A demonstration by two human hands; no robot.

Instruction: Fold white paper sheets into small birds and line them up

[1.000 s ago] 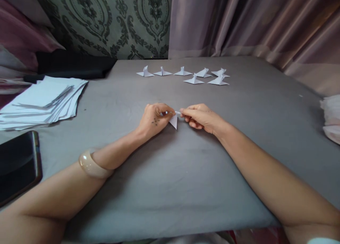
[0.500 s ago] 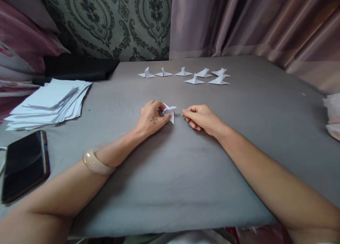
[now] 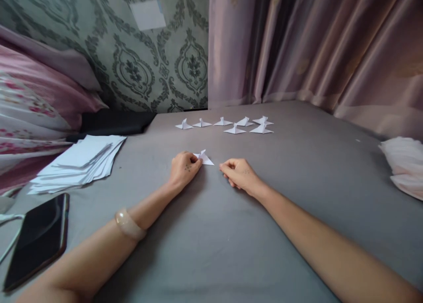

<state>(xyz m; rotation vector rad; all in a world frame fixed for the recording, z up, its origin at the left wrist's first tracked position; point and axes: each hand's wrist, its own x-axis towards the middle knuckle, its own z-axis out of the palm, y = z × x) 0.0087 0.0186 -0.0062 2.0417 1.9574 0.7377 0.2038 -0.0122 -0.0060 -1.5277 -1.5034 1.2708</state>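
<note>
My left grip (image 3: 185, 170) pinches a small white folded-paper figure (image 3: 206, 159) by one side, likely sparing its upright peak; my right grip (image 3: 239, 173), fingertips together, seems empty.

- A wide, rounded, cream bangle (image 3: 129, 224) is circling the left forearm (image 3: 99, 249), its surface gleaming.
- Small dark dots (image 3: 188, 167) are clustering on the back of the left hand (image 3: 184, 168).
- Fainter dots (image 3: 245, 171) are marking the back of the right hand (image 3: 239, 173).
- The right forearm (image 3: 307, 223) is showing bare.

Left hand (image 3: 185, 168) pinches — right hand (image 3: 241, 173) apart, fingers (image 3: 226, 167) curled.
</note>
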